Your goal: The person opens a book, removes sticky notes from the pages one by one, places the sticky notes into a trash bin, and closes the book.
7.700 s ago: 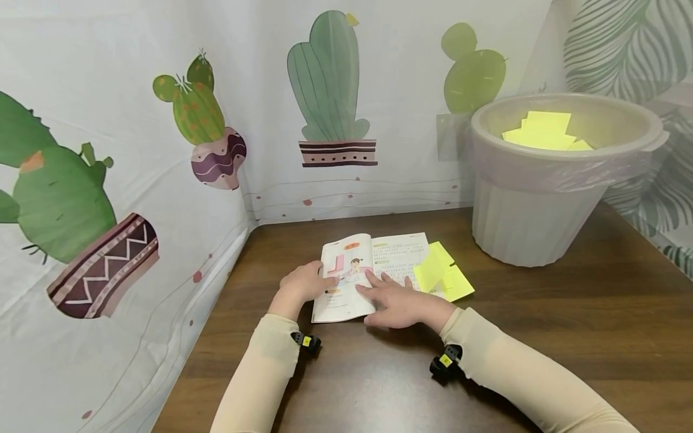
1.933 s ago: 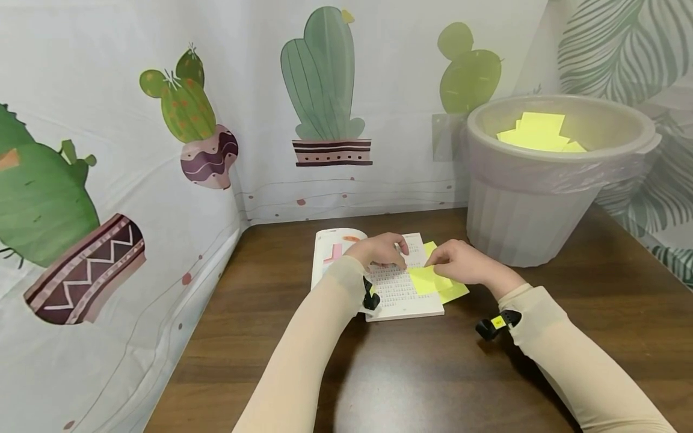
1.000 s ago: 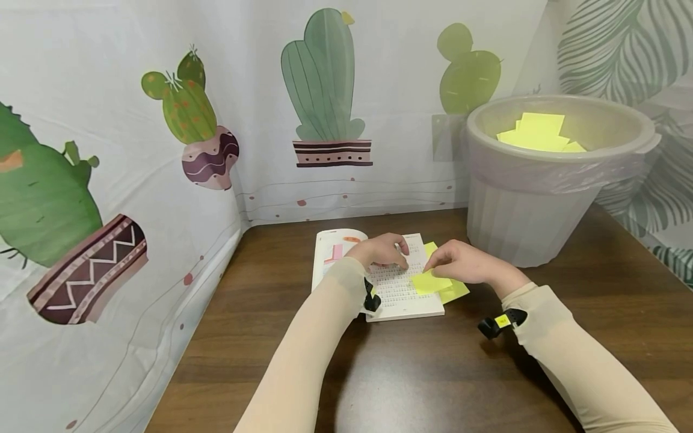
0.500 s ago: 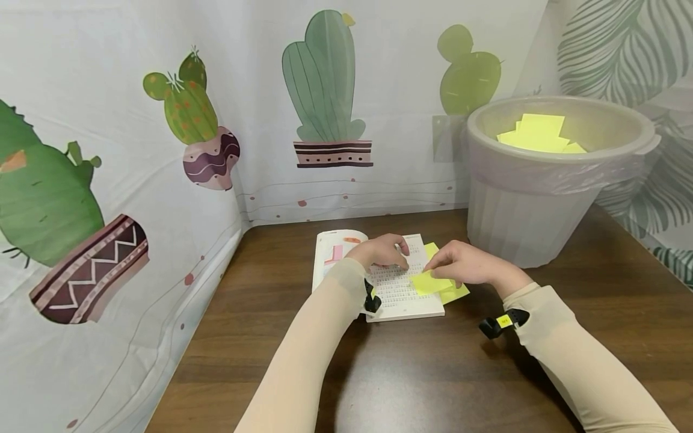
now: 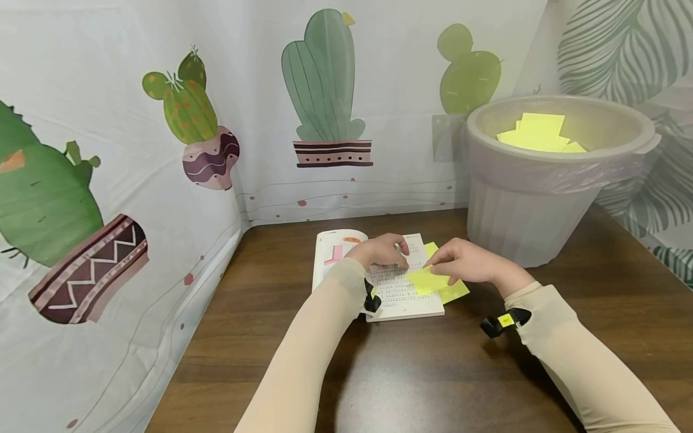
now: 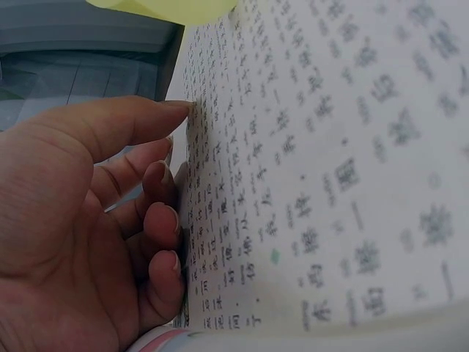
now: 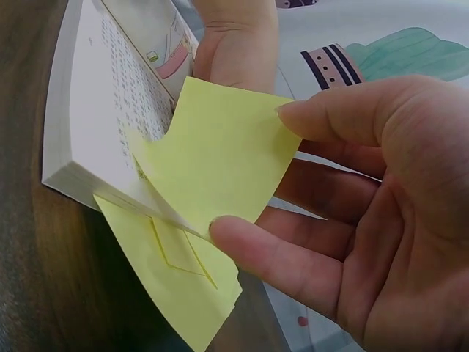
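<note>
An open book (image 5: 403,305) lies on the table, its right page printed with small text. My left hand (image 5: 381,249) reaches across it, fingers loosely bent and fingertips on the right page; the left wrist view shows this hand (image 6: 88,220) close up. At the page's right side my right hand (image 5: 462,261) pinches a yellow sticky note (image 5: 428,279) near its upper corner. In the right wrist view the sticky note (image 7: 227,139) bends up off the page, with the thumb on one corner and another finger at its lower edge. More yellow notes (image 5: 455,292) stick out beneath, past the book's edge.
A grey bin (image 5: 520,210) with a plastic liner stands at the back right of the wooden table (image 5: 260,337), holding several yellow notes (image 5: 541,133). A white cloth (image 5: 260,114) printed with cacti hangs behind and to the left.
Since the earliest frame, my left hand has moved from the left page to the right one. My right hand has gone from the book's middle to the notes and grips one, shifting only slightly lately.
</note>
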`<state>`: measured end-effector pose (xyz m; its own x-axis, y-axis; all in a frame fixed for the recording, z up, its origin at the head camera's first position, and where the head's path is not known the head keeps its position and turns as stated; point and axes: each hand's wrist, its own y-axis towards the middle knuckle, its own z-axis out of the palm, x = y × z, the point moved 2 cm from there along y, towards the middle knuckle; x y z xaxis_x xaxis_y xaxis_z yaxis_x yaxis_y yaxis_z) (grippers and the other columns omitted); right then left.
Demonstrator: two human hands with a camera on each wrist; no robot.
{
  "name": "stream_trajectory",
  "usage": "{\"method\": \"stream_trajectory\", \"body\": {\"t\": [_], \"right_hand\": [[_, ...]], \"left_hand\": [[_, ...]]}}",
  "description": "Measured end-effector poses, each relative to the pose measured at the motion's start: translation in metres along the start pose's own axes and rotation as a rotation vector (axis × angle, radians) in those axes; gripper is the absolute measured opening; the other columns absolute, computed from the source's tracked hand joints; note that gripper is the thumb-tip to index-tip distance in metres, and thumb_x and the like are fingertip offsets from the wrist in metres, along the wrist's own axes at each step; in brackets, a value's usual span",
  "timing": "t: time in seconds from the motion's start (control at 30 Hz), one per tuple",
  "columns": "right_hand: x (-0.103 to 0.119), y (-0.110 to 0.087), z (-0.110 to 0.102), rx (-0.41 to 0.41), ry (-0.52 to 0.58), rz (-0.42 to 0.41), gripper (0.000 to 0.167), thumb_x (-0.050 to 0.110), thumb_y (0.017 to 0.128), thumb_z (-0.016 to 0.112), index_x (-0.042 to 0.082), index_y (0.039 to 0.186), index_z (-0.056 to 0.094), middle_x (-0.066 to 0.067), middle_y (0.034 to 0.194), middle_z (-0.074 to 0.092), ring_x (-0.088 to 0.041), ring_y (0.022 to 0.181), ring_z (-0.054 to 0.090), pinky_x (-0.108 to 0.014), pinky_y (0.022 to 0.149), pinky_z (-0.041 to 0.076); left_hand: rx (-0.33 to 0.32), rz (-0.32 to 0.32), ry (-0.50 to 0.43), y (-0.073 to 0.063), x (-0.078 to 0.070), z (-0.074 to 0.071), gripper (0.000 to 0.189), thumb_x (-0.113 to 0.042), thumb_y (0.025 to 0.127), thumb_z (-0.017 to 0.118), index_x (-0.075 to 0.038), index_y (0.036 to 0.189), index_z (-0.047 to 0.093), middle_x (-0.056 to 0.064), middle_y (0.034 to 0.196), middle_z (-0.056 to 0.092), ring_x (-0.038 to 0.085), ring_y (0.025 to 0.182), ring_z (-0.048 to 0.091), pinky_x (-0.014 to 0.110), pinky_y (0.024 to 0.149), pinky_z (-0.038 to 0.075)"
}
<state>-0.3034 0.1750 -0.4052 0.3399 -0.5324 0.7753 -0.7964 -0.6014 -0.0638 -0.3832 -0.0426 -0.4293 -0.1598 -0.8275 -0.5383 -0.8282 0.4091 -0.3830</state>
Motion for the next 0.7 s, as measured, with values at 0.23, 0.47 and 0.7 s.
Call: {"method": "stream_trajectory", "body": {"t": [0.23, 0.47, 0.7], "right_hand": [[0.0007, -0.0017, -0.0014, -0.006, 0.016, -0.002, 0.025, 0.016, 0.100, 0.063, 0.003, 0.118, 0.076, -0.015, 0.119, 0.074, -0.026, 0.104, 0.070, -0.040, 0.078, 0.063], [-0.0007, -0.0012, -0.0036, -0.026, 0.006, -0.036, 0.024, 0.015, 0.100, 0.063, 0.004, 0.115, 0.077, -0.014, 0.116, 0.075, -0.028, 0.103, 0.071, -0.040, 0.082, 0.062], [-0.0001, -0.0012, -0.0053, -0.056, -0.016, -0.066, 0.021, 0.014, 0.100, 0.064, 0.005, 0.112, 0.079, -0.012, 0.110, 0.077, -0.026, 0.096, 0.071, -0.036, 0.081, 0.060]], "left_hand": [[0.000, 0.001, 0.012, 0.0001, -0.0013, 0.0001, 0.029, -0.031, 0.087, 0.080, -0.024, 0.112, 0.066, -0.001, 0.112, 0.063, 0.020, 0.093, 0.057, 0.036, 0.080, 0.046], [0.002, -0.006, -0.001, 0.0009, -0.0016, 0.0003, 0.029, -0.030, 0.086, 0.081, -0.024, 0.111, 0.067, -0.001, 0.112, 0.063, 0.020, 0.098, 0.056, 0.037, 0.084, 0.045], [0.002, 0.004, 0.001, 0.0018, -0.0002, 0.0006, 0.028, -0.031, 0.086, 0.081, -0.025, 0.109, 0.066, -0.001, 0.109, 0.062, 0.019, 0.093, 0.056, 0.036, 0.079, 0.046]]}}
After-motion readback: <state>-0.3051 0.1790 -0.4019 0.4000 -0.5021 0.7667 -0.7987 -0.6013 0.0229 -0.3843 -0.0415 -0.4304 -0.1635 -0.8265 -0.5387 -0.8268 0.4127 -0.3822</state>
